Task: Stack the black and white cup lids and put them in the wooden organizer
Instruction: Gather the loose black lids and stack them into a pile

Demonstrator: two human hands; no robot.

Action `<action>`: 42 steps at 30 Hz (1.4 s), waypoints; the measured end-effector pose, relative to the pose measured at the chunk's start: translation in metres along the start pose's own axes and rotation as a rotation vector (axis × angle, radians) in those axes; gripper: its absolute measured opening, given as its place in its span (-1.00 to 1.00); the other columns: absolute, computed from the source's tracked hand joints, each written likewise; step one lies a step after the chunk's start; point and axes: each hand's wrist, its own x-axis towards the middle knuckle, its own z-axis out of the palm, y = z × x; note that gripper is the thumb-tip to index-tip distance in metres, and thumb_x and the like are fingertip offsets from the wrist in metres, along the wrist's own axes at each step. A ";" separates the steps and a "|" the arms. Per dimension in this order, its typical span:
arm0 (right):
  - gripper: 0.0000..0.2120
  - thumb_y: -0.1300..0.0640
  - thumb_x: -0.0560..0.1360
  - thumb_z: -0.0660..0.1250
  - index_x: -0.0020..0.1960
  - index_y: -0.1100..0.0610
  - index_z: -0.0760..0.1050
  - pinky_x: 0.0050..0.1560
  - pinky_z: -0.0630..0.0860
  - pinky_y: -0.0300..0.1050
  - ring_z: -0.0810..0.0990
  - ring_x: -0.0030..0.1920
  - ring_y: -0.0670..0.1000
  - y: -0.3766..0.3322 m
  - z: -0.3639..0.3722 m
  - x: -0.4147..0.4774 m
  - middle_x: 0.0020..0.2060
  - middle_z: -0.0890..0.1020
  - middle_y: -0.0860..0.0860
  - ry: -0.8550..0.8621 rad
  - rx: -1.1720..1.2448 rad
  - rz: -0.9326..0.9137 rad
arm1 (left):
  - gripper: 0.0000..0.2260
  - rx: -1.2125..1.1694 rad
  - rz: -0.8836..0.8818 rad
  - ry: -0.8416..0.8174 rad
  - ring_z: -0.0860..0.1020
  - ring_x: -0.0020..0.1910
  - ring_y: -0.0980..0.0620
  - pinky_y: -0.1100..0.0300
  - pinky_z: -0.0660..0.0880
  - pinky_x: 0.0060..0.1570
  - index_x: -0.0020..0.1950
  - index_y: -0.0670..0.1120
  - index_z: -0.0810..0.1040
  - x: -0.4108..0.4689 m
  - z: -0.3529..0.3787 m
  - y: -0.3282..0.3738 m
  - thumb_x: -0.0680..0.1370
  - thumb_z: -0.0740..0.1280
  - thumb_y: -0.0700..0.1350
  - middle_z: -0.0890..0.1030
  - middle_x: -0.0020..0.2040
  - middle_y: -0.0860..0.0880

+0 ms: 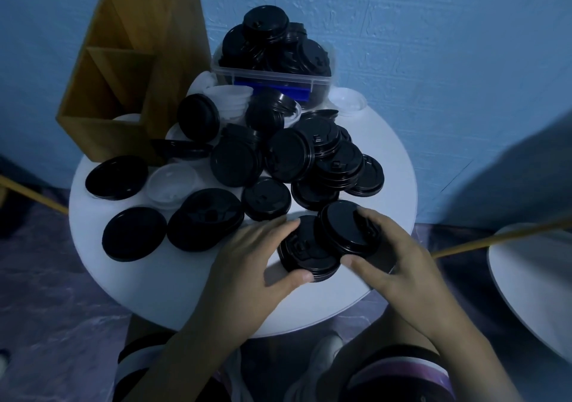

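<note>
Two hands stacking — my L hand [247,265] grips stack [305,254], R hand [393,256] holds tilted lid [339,225]; next: seat flush.

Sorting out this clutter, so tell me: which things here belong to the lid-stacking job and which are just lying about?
Job: black lids, white lids, wooden organizer, clear tub of black lids, lid in right hand, stack in left hand.
Lying about: second white tabletop, yellow rods.

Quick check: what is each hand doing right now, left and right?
Left hand: grips the low stack of black lids between thumb and fingers.
Right hand: holds a tilted black lid at that stack's edge.
</note>
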 end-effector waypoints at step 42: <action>-0.47 -0.06 0.50 0.49 0.41 0.00 0.45 0.41 -0.16 -0.56 0.04 0.21 -0.71 -0.031 0.025 0.004 0.25 0.35 -0.41 -0.238 -0.196 -0.264 | -0.01 -0.043 -0.056 -0.181 0.21 0.37 0.51 0.57 0.11 0.26 0.54 0.47 -0.02 -0.010 -0.006 -0.017 0.33 0.58 0.20 0.33 0.32 0.50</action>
